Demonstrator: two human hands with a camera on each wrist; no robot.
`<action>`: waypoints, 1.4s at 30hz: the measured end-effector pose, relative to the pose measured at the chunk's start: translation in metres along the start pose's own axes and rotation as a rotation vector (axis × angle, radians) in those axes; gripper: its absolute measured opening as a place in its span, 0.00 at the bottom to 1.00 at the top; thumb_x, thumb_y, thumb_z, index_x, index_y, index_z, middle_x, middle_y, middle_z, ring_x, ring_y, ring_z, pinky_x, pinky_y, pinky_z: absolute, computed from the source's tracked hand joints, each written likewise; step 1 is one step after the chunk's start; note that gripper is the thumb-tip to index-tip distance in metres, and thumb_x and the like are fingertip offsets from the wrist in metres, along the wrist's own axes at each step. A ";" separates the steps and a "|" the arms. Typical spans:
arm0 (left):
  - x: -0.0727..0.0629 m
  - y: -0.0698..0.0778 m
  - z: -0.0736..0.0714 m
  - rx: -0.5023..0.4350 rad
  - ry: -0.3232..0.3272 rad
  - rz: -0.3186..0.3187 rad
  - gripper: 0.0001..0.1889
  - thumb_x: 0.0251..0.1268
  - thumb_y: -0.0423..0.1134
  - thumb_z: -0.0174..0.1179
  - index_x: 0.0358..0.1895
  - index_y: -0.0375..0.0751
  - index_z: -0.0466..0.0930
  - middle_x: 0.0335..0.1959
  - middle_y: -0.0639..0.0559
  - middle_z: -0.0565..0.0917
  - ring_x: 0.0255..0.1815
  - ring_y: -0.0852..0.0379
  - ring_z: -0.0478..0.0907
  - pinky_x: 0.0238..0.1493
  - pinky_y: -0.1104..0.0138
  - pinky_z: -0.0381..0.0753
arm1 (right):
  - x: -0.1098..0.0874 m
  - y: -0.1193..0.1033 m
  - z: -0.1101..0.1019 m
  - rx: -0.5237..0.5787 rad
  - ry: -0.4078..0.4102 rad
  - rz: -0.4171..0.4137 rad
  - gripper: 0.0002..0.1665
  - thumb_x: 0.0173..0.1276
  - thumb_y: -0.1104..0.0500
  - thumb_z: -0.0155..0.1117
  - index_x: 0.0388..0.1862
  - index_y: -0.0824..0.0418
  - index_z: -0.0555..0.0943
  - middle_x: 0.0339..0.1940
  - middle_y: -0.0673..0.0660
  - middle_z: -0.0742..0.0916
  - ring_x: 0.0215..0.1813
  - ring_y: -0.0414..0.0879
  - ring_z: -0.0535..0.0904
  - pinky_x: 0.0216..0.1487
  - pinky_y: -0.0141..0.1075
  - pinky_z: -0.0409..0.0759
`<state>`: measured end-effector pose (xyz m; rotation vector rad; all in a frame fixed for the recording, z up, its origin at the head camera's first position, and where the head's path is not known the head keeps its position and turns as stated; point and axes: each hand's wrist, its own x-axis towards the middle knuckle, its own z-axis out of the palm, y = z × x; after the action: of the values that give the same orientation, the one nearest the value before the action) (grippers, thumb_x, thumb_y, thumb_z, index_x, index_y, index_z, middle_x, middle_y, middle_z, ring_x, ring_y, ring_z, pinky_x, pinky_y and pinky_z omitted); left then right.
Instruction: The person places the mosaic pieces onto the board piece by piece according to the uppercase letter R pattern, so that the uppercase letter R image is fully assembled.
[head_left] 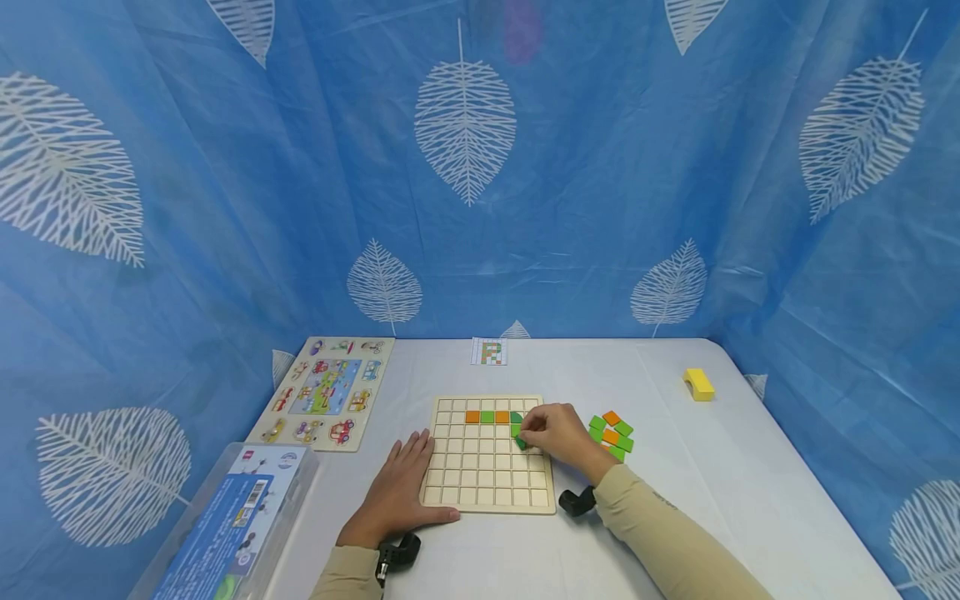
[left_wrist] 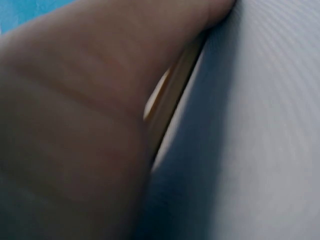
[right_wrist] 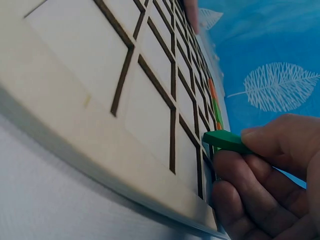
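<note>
Left hand [head_left: 402, 485] lies spread at the left edge of the gridded board [head_left: 483, 478], likely light, stiff wood that could slide. Over the board's upper right, right hand [head_left: 561, 435] pinches a dark green piece [right_wrist: 227, 141], probably light, rigid, slick, best held by its edges; loose tiles [head_left: 611, 436] lie further right

The held tile [right_wrist: 225, 140] was green. The cream board [head_left: 483, 479] bore a grid of squares, its tiles [head_left: 487, 417] orange and green. White leaf outlines [head_left: 466, 125] patterned the blue curtain [head_left: 577, 208]; the worktop [head_left: 720, 467] was white, the block [head_left: 702, 387] yellow.
</note>
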<state>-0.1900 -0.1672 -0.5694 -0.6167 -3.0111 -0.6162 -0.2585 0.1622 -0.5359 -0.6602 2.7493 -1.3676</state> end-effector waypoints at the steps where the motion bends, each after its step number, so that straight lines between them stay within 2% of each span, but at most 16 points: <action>1: 0.000 0.000 0.000 0.001 0.002 0.000 0.73 0.43 0.85 0.65 0.83 0.31 0.56 0.83 0.39 0.58 0.84 0.41 0.50 0.82 0.46 0.46 | 0.000 0.000 0.000 -0.004 -0.006 0.002 0.05 0.68 0.64 0.77 0.33 0.55 0.89 0.28 0.41 0.86 0.32 0.40 0.83 0.35 0.36 0.84; 8: 0.001 0.000 0.000 0.002 -0.001 0.000 0.73 0.43 0.85 0.65 0.83 0.30 0.56 0.83 0.39 0.58 0.84 0.41 0.51 0.82 0.46 0.46 | 0.003 -0.003 -0.001 -0.048 -0.034 0.029 0.04 0.68 0.62 0.77 0.33 0.55 0.90 0.28 0.41 0.85 0.32 0.39 0.81 0.37 0.37 0.83; 17: 0.000 0.002 -0.002 -0.013 -0.006 -0.007 0.73 0.43 0.84 0.66 0.83 0.30 0.56 0.83 0.38 0.58 0.84 0.40 0.51 0.82 0.46 0.46 | 0.004 -0.007 -0.004 -0.086 -0.086 0.062 0.07 0.69 0.62 0.77 0.31 0.53 0.88 0.25 0.42 0.85 0.28 0.39 0.81 0.32 0.36 0.82; 24: 0.000 0.001 0.000 0.000 -0.002 -0.005 0.73 0.43 0.84 0.65 0.83 0.30 0.56 0.83 0.38 0.58 0.84 0.40 0.51 0.81 0.45 0.47 | 0.003 -0.009 -0.004 -0.149 -0.098 0.069 0.09 0.68 0.61 0.78 0.28 0.52 0.87 0.24 0.42 0.83 0.28 0.39 0.78 0.31 0.35 0.79; 29: 0.000 0.002 -0.001 0.000 -0.003 -0.007 0.73 0.43 0.85 0.65 0.83 0.30 0.56 0.83 0.38 0.58 0.84 0.40 0.51 0.81 0.45 0.47 | 0.003 -0.009 -0.002 -0.150 -0.101 0.087 0.10 0.68 0.60 0.79 0.28 0.52 0.87 0.23 0.41 0.83 0.29 0.39 0.78 0.31 0.35 0.79; 36: 0.001 0.002 -0.003 0.006 -0.010 -0.009 0.73 0.43 0.85 0.65 0.83 0.30 0.56 0.83 0.39 0.58 0.84 0.41 0.50 0.82 0.46 0.46 | 0.002 -0.010 0.000 -0.136 -0.076 0.051 0.09 0.68 0.64 0.77 0.30 0.52 0.87 0.27 0.41 0.84 0.31 0.38 0.79 0.35 0.35 0.81; 42: 0.001 0.001 -0.003 -0.001 -0.010 -0.005 0.73 0.44 0.84 0.65 0.83 0.30 0.56 0.84 0.39 0.57 0.84 0.41 0.50 0.82 0.46 0.45 | -0.001 -0.009 0.000 -0.131 -0.063 0.028 0.08 0.67 0.66 0.77 0.32 0.54 0.88 0.27 0.42 0.83 0.30 0.39 0.78 0.33 0.36 0.81</action>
<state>-0.1908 -0.1666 -0.5665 -0.6136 -3.0229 -0.6164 -0.2547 0.1574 -0.5293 -0.6555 2.8052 -1.1477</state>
